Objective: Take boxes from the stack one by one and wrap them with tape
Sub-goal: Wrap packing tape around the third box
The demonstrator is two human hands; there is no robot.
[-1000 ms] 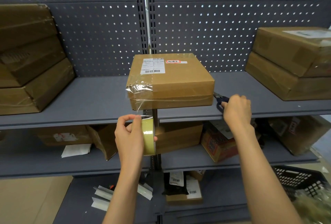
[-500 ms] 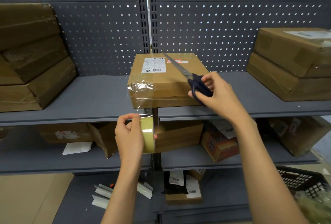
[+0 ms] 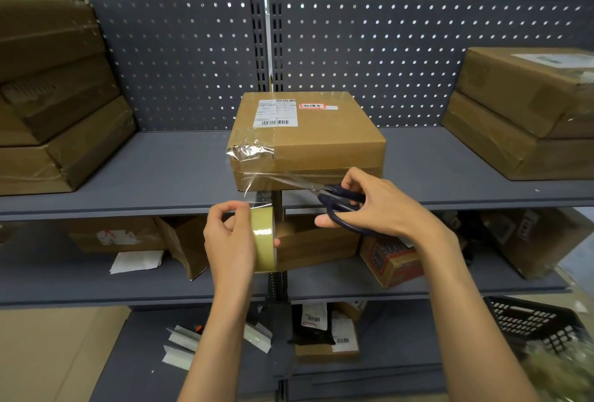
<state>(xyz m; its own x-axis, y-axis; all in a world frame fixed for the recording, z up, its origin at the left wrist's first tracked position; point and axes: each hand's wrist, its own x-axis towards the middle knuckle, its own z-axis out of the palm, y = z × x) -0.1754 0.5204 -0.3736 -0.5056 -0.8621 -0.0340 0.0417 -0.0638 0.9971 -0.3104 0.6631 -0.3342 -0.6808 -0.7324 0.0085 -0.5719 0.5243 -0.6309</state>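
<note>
Clear tape [image 3: 257, 191] runs taut from the brown cardboard box [image 3: 305, 141] down to the yellowish roll of packing tape [image 3: 263, 237], which the left hand [image 3: 229, 241] grips round its rim w/ thumb near the top, prob. to keep the strip stretched so it cuts clean. Right hand [image 3: 376, 205] has fingers through the dark-blue handles of the scissors [image 3: 334, 204], steel blades reaching left toward the strip, roughly at its upper part; can't tell if the blades are already biting.

Box sits at the front edge of the grey metal shelf [image 3: 160, 173], label up, tape already wrinkled over its front-left corner; that position leaves room to pull the strip below the edge. Judging by this, the wrap on this box is nearly done, cut pending.

More brown boxes stacked at left [image 3: 58, 105] & right [image 3: 527, 112] of the shelf.
</note>
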